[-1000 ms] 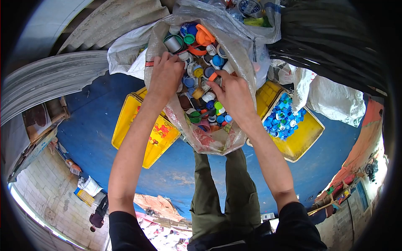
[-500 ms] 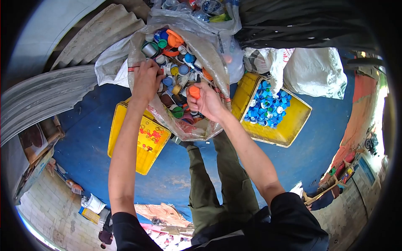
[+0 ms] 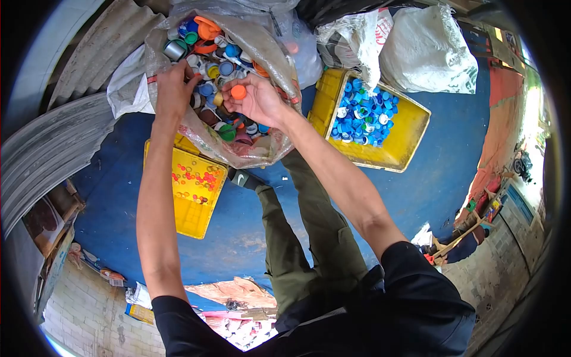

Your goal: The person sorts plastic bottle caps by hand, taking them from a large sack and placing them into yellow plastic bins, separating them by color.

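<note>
A translucent woven sack gapes in front of me, full of mixed plastic caps and lids. Within its mouth, my right hand is turned palm up with fingers curled around an orange bottle cap. A tan cap lies beside those fingertips. My left hand reaches over the sack's left rim, its fingers bent down among the caps. What those fingers grip is hidden. Green and blue lids show between and below the hands.
To the right, a yellow crate contains many blue caps. At left, another yellow crate bears small red and orange caps. White sacks stand at the back right; corrugated sheets edge the left. Blue flooring lies beneath.
The view has shifted, so sack and crates appear higher and further left. My right hand has turned its palm upward, still with the orange cap. The left hand stays at the sack's left rim.
</note>
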